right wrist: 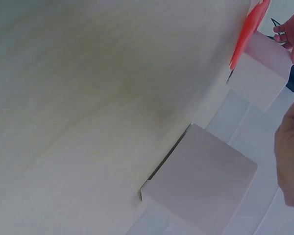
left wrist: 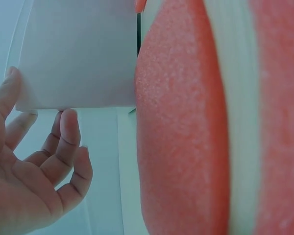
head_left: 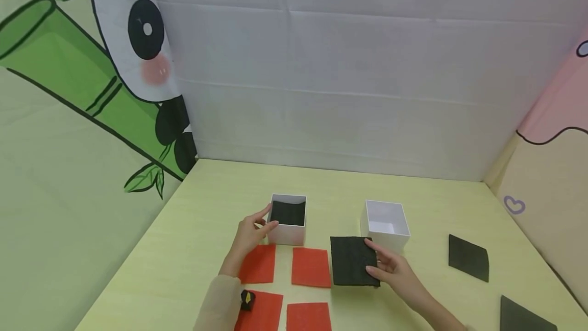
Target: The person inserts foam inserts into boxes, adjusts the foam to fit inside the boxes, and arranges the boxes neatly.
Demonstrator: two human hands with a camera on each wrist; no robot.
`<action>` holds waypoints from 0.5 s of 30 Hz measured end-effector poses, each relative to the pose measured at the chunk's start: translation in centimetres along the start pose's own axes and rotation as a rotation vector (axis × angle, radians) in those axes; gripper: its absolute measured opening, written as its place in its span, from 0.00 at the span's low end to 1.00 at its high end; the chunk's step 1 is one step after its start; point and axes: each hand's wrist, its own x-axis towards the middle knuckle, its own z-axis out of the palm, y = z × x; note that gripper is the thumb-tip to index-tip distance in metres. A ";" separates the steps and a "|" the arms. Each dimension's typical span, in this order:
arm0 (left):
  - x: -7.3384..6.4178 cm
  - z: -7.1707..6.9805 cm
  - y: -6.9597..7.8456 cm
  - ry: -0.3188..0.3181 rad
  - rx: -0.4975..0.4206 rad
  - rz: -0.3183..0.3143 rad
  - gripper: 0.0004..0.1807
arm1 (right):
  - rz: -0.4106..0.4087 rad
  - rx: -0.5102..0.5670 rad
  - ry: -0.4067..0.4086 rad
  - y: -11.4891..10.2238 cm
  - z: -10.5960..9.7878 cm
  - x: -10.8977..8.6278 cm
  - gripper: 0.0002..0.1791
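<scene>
My left hand [head_left: 250, 234] is at the left white box [head_left: 286, 235], its thumb at the near rim corner and its fingertips along the left side. A black cloth square [head_left: 288, 213] lies inside that box. In the left wrist view the hand's [left wrist: 44, 161] fingers are bent against the box's [left wrist: 78, 58] edge. With thumb and fingers, my right hand [head_left: 399, 274] pinches another black cloth square [head_left: 352, 261] by its right edge, held up over the table just in front of the right white box [head_left: 386, 241]. The right wrist view shows only part of this hand [right wrist: 290, 156].
Red cloth squares [head_left: 311, 267] lie in rows on the pale yellow table [head_left: 184, 264] near the left forearm. To the right are black cloth squares [head_left: 468, 258] lying apart. A dark wristband [head_left: 247, 300] is on the left wrist. A white curtain [head_left: 340, 91] hangs behind the table.
</scene>
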 end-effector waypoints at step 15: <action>-0.2 0.0 0.3 0.018 0.017 0.006 0.31 | -0.033 -0.072 0.046 -0.8 1.5 4.3 0.34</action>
